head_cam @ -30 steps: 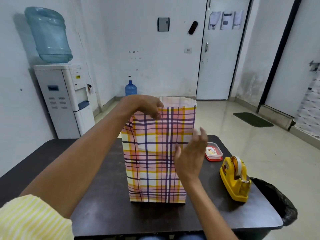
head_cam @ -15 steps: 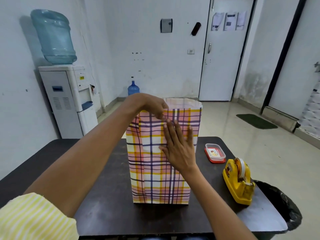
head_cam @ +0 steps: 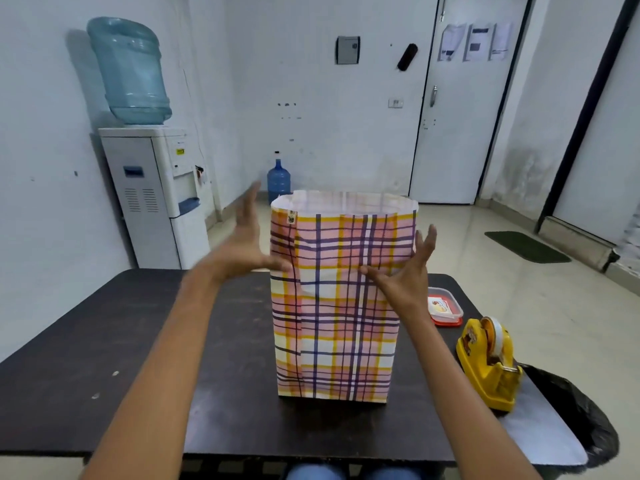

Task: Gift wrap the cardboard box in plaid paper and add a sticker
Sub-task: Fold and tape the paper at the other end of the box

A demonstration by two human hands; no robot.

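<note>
Wrapped box: the tall cardboard box in pink, yellow and purple plaid paper (head_cam: 332, 306) stands upright in the middle of the tabletop. The paper hides it fully and rises above it as an open sleeve.
Sticker: a small dark-and-yellow sticker (head_cam: 292, 216) sits on the seam near the top left of the front face.
Left hand (head_cam: 242, 244): fingers spread and straight, holding nothing, just beside the box's left side.
Right hand (head_cam: 412, 271): fingers straight and empty at the right edge, thumb tip on the front face.
Step in hand: probably closing the open top. Press opposite sides inward evenly, crease on the box's edges and steady the tall box against tipping.
Tabletop: the dark brown wooden tabletop (head_cam: 104, 341) carries a yellow tape dispenser (head_cam: 485, 362), with a red-rimmed clear plastic container (head_cam: 445, 306) just behind it.
Room: a white water dispenser (head_cam: 156, 195) on the left, a white door (head_cam: 460, 116), a green floor mat (head_cam: 526, 245).
</note>
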